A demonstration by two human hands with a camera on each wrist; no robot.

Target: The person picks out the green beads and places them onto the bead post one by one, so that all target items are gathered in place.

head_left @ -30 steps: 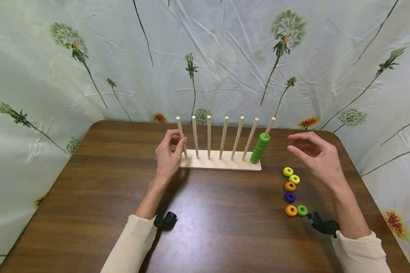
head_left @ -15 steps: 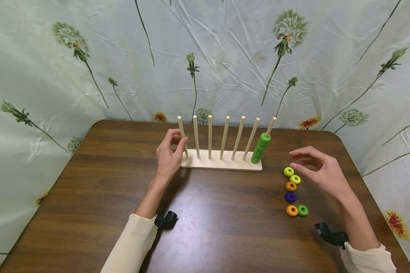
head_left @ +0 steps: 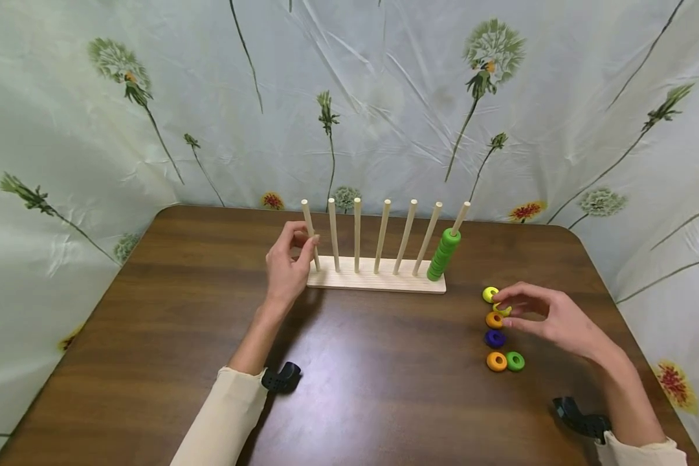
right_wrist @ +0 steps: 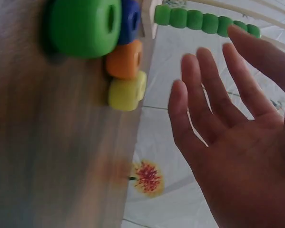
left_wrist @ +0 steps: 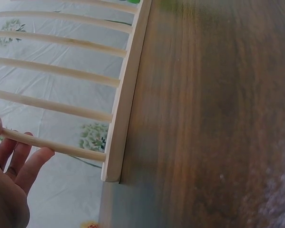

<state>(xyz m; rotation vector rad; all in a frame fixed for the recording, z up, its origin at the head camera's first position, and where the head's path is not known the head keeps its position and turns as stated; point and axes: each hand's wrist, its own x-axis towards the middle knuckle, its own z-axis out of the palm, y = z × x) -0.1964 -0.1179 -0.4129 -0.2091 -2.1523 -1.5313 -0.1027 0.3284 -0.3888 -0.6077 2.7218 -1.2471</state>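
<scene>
My left hand [head_left: 287, 268] pinches the leftmost peg [left_wrist: 61, 146] of a pale wooden peg rack [head_left: 373, 280], thumb on one side and fingers on the other. Several green rings [head_left: 444, 255] are stacked on the rack's rightmost peg; the other pegs carry none. Over the loose rings on the right, my right hand [head_left: 550, 318] is held with relaxed, parted fingers and nothing between them. Its fingertips overlap a yellow ring [head_left: 503, 311] in the head view. Around it lie another yellow ring [head_left: 490, 295], an orange ring [head_left: 492, 320] and a dark blue ring [head_left: 494, 338].
Nearer to me, a second orange ring [head_left: 496, 362] and a loose green ring [head_left: 515, 361] lie side by side. The brown table [head_left: 384, 388] ends at a back edge just behind the rack. A flowered cloth [head_left: 210, 97] hangs behind it.
My right hand has come down and toward me, from beside the green stack to over the loose rings. My left hand stays on the peg, and the rings have not moved.
</scene>
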